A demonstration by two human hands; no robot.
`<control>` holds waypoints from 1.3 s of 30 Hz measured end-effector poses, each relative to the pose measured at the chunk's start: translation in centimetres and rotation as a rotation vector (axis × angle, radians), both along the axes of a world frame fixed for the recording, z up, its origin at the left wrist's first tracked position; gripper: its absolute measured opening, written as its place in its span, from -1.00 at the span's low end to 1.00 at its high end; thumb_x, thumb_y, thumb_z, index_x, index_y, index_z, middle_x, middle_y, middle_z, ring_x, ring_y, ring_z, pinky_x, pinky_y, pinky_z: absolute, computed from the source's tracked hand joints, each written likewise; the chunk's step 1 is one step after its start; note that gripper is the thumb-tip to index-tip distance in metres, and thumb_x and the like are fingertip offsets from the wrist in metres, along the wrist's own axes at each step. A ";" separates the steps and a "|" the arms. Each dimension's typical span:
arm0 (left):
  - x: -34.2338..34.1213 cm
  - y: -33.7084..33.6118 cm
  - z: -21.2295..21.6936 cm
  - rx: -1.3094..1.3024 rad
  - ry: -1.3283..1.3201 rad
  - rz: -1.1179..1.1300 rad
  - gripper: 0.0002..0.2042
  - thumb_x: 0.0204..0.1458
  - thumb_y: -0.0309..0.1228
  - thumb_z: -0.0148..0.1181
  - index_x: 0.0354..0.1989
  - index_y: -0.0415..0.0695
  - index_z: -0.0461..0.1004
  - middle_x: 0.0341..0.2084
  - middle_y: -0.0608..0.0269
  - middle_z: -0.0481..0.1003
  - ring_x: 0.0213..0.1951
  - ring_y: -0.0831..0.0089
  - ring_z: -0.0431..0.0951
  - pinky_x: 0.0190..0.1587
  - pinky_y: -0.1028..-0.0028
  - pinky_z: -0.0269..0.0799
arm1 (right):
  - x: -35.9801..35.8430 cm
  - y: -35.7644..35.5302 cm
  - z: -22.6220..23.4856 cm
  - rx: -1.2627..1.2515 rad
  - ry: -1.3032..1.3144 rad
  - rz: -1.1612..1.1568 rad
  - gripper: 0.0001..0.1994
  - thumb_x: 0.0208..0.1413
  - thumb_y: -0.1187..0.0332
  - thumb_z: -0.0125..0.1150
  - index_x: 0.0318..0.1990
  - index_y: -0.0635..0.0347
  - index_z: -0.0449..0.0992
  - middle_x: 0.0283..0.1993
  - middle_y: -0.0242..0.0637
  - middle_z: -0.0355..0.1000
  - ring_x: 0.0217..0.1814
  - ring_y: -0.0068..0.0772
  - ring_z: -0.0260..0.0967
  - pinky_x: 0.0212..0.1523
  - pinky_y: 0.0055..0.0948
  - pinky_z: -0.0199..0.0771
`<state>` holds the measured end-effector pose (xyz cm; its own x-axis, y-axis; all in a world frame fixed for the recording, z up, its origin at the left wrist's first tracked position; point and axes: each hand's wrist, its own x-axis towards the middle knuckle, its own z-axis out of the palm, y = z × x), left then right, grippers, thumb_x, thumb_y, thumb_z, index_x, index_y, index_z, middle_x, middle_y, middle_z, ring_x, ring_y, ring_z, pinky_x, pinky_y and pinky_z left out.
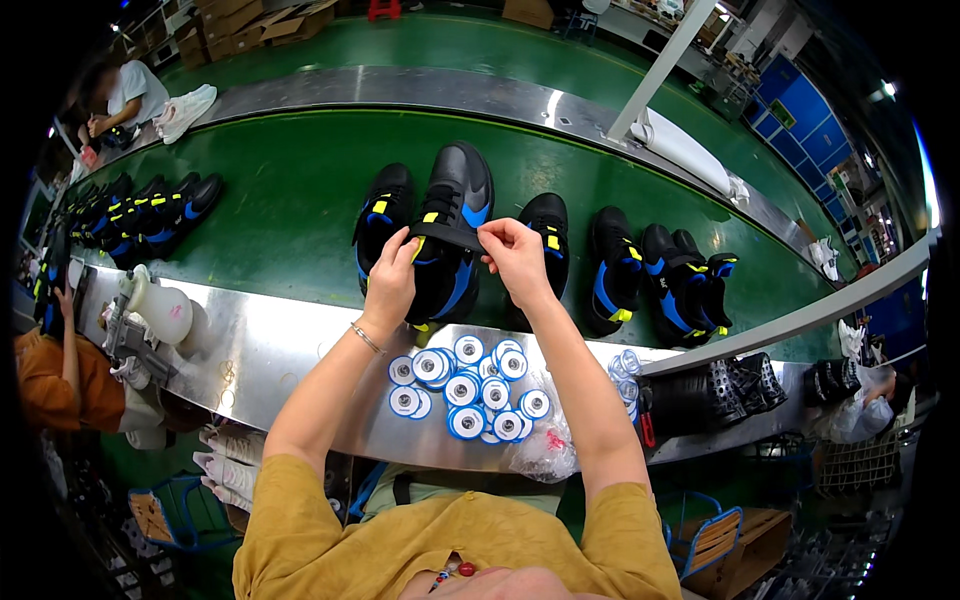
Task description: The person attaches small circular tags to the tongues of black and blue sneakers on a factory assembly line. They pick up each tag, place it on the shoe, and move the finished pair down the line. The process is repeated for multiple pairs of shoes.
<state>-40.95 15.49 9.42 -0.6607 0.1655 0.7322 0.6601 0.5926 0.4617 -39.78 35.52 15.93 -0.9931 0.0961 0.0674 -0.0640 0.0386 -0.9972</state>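
A black sneaker (462,182) with blue and yellow accents stands on the green conveyor belt in front of me, toe pointing away. Across its upper runs a wide black strap (448,236). My left hand (392,278) pinches the strap near its left end, and my right hand (518,262) grips the other end between thumb and fingers. The strap looks stretched between both hands. A matching sneaker (385,205) stands just left of it, and another sneaker (546,225) is partly hidden behind my right hand. Round white-and-blue tags (465,388) lie loosely piled between my forearms.
More sneakers (612,265) stand to the right, and a row of them (150,215) at the left. A clear plastic bag (545,452) lies by the tags on the metal ledge (270,345). A slanted grey rail (800,310) crosses at right. Other people (75,385) sit at left.
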 end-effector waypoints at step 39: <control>2.2 2.5 4.1 -0.073 0.046 0.026 -0.69 0.03 -0.57 0.14 -0.01 -0.27 0.40 -0.05 -0.09 0.44 0.03 0.01 0.41 0.08 0.23 0.35 | 18.6 13.8 -2.4 0.811 -0.188 -0.046 -0.85 0.04 0.43 0.21 -0.30 0.35 0.55 -0.35 -0.13 0.50 -0.28 -0.24 0.47 -0.23 -0.37 0.44</control>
